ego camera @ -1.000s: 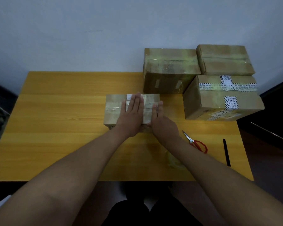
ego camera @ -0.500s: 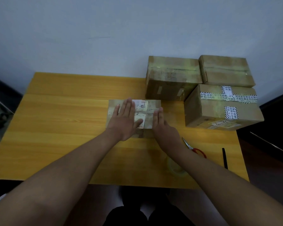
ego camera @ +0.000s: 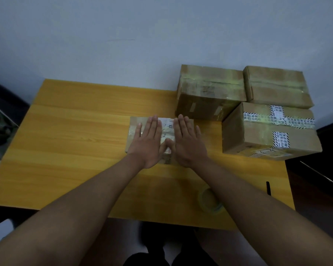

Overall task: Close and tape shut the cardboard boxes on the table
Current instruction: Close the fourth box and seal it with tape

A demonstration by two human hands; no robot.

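This is looking like a plain packing corner in an office or storeroom rather than a home. A bare yellow wood-grain table point(ego camera: 75, 135) is standing against a blank pale wall point(ego camera: 142, 35). Beyond the right hand point(ego camera: 188, 143), three sealed cardboard boxes point(ego camera: 210, 93) are sitting bunched together, one bearing printed warning tape. Nearer than that hand, a clear tape roll point(ego camera: 210, 202) is lying by the table's front edge.

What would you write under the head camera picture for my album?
Both hands, left and right, press flat on a small cardboard box on the yellow table.
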